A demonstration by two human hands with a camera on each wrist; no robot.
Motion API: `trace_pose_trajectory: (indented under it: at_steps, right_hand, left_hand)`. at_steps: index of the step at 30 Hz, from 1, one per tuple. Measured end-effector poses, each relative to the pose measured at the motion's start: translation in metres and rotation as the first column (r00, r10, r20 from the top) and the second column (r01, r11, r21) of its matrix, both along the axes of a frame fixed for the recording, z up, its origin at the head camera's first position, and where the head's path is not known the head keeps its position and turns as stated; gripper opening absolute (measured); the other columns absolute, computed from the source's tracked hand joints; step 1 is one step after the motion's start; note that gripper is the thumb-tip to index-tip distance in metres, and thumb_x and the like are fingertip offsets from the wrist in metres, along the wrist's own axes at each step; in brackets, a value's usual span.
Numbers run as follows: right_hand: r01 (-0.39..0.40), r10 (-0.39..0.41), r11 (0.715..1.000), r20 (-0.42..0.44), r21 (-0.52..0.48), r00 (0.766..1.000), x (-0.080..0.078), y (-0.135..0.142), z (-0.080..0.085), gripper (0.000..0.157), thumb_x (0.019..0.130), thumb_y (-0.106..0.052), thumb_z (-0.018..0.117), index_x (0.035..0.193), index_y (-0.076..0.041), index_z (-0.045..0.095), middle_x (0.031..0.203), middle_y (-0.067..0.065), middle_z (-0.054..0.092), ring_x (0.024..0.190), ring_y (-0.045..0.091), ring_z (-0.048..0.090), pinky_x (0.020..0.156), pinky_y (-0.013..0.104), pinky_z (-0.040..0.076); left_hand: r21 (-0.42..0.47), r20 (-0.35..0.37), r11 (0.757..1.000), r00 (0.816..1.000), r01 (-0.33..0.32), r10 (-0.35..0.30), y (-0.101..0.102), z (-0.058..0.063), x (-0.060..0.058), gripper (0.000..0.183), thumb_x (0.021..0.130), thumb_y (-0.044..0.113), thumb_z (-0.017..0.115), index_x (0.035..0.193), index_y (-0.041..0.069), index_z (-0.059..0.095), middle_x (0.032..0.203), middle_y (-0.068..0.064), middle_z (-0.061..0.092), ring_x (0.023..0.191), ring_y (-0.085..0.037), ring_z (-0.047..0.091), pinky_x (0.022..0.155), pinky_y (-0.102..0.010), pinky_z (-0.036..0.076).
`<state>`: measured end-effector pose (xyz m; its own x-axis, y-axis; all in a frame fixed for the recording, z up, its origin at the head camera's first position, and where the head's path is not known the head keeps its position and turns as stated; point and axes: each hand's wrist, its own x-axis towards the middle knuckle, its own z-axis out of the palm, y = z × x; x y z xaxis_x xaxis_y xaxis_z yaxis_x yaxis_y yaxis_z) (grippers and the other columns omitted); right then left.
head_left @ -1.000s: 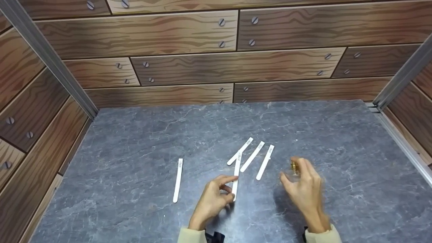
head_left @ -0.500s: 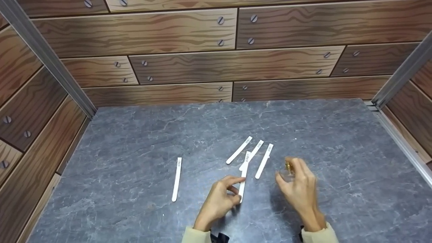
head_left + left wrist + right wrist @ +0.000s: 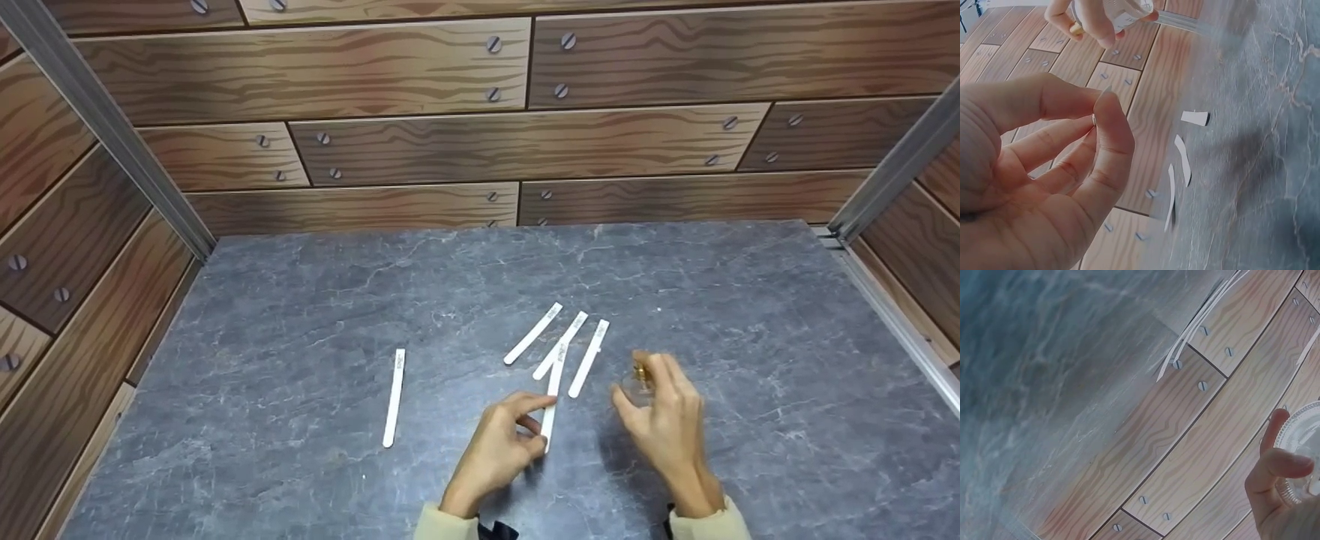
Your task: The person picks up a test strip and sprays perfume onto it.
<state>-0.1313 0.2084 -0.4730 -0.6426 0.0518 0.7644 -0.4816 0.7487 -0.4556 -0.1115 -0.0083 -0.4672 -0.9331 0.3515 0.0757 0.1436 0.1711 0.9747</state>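
My left hand [image 3: 499, 442] pinches a white paper test strip [image 3: 556, 375] near its rounded lower end. The strip points away from me, and its printed far end overlaps another test strip [image 3: 573, 328] in the head view. To the right, my right hand [image 3: 664, 420] grips a clear glass perfume bottle [image 3: 639, 384] with a gold neck, thumb on one side and fingers on the other. In the right wrist view the bottle [image 3: 1297, 433] shows a round, ridged glass end. The left wrist view shows the pinched strip [image 3: 1107, 90] almost edge-on between thumb and fingertips.
Two more test strips lie on either side, a left one [image 3: 533, 334] and a right one [image 3: 589, 360]. Another lone strip [image 3: 394, 397] lies further left. The grey marbled table [image 3: 300, 315] is bounded by wood-patterned walls [image 3: 405, 150] with metal corner posts.
My left hand has moved right with its test strip, away from the leftmost strip of the group. My right hand has shifted slightly left with the perfume bottle. The lying strips stay put.
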Motion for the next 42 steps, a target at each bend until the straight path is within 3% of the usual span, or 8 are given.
trace_pose_trajectory:
  at_steps: [42]
  right_hand:
    - [0.052,-0.051,0.998,0.042,-0.022,0.998,0.0003,-0.0016,0.0003,0.040,0.063,0.008,0.079,0.099,0.007,0.062,0.083,0.017,0.062,0.064,0.037,0.064,0.055,0.054,0.055]
  left_hand:
    - [-0.027,-0.029,1.000,1.000,0.005,-0.006,0.0045,0.0017,0.0022,0.053,0.075,-0.021,0.059,0.127,-0.010,0.065,0.122,-0.011,0.066,0.087,-0.010,0.064,0.069,-0.021,0.057]
